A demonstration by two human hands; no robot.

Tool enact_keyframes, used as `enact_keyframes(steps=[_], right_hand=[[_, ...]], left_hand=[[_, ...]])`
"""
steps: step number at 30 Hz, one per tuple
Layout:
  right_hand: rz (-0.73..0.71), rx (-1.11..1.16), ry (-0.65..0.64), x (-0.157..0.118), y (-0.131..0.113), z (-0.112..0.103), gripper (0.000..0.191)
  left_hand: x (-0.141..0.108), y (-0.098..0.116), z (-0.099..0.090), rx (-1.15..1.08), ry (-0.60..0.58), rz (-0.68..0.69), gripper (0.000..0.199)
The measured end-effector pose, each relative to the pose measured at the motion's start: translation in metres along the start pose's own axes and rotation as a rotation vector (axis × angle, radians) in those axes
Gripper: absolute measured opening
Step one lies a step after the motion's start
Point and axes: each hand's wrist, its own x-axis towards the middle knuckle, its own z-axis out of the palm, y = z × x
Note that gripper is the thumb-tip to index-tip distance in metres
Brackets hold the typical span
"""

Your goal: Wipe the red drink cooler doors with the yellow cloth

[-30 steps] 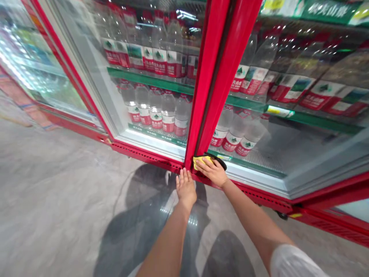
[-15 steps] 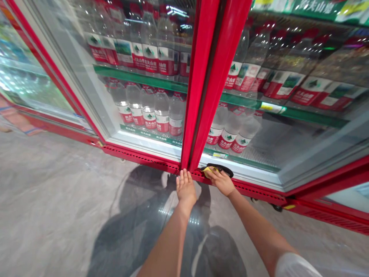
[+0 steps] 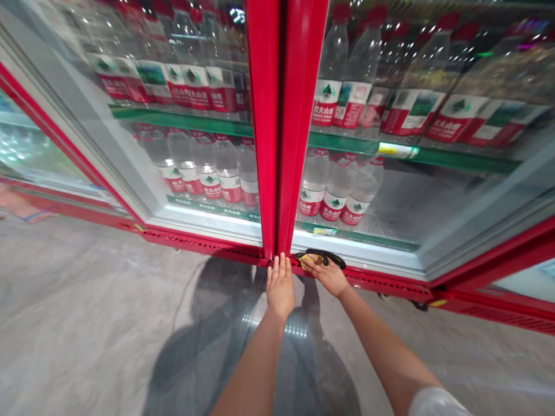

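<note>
My left hand [image 3: 281,289] lies flat, fingers stretched out, with its fingertips at the red bottom edge of the fridge [image 3: 203,247], just below where two door frames meet. To its right, my right hand [image 3: 330,277] holds a black and yellow object [image 3: 326,256] against the bottom of the right glass door. That object is flat and elongated; its exact kind cannot be made out, and my fingers partly cover it.
Behind the glass stand several water bottles [image 3: 333,202] with red and white labels, on green-edged shelves [image 3: 459,157]. Grey floor [image 3: 87,306] with shadows lies below. Another fridge section [image 3: 39,144] is at the left.
The view has shifted, so the door frames appear further left and more upright. My right hand and the black and yellow object have moved slightly left in the picture; my left hand stays by the frame.
</note>
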Motion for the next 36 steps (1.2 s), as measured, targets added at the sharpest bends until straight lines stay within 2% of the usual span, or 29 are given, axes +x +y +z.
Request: enact_keyframes(steps=[5, 7, 10, 12, 14, 16, 19, 21, 23, 27, 29, 31, 36], right_hand=[[0.074, 0.011, 0.033, 0.034, -0.019, 0.004, 0.053], [0.066, 0.013, 0.043, 0.037, -0.020, 0.007, 0.054], [0.027, -0.010, 0.042, 0.004, -0.001, 0.007, 0.056], [0.042, -0.028, 0.036, -0.028, 0.015, 0.003, 0.055], [0.062, -0.043, 0.027, -0.044, 0.022, -0.002, 0.056], [0.065, -0.058, 0.018, -0.038, 0.019, -0.006, 0.057], [0.048, -0.085, 0.007, -0.010, 0.008, -0.011, 0.058], [0.029, -0.108, 0.005, -0.007, 0.009, -0.016, 0.060], [0.025, -0.142, 0.011, -0.028, 0.022, -0.022, 0.061], [0.080, -0.217, 0.052, -0.101, 0.060, -0.027, 0.059], [0.079, -0.225, 0.052, -0.119, 0.070, -0.024, 0.056], [0.079, -0.212, 0.042, -0.114, 0.069, -0.020, 0.054], [0.025, -0.163, 0.039, -0.069, 0.059, -0.017, 0.052]], left_hand=[[0.004, 0.003, 0.003, 0.016, 0.034, -0.037, 0.080], [0.005, 0.006, 0.005, 0.026, 0.034, -0.057, 0.080], [0.007, 0.009, 0.008, 0.041, 0.023, -0.068, 0.079], [0.008, 0.010, 0.010, 0.042, 0.032, -0.059, 0.080], [0.008, 0.010, 0.013, 0.037, 0.049, -0.049, 0.079], [0.007, 0.012, 0.017, 0.027, 0.084, -0.042, 0.077], [0.003, 0.021, 0.027, 0.016, 0.188, -0.043, 0.077], [0.001, 0.028, 0.034, 0.022, 0.260, -0.011, 0.079], [0.001, 0.033, 0.040, 0.042, 0.306, 0.070, 0.081], [0.014, 0.031, 0.048, 0.126, 0.343, 0.289, 0.084], [0.023, 0.029, 0.051, 0.162, 0.357, 0.346, 0.085], [0.032, 0.027, 0.054, 0.177, 0.357, 0.365, 0.083], [0.042, 0.025, 0.054, 0.175, 0.281, 0.448, 0.079]])
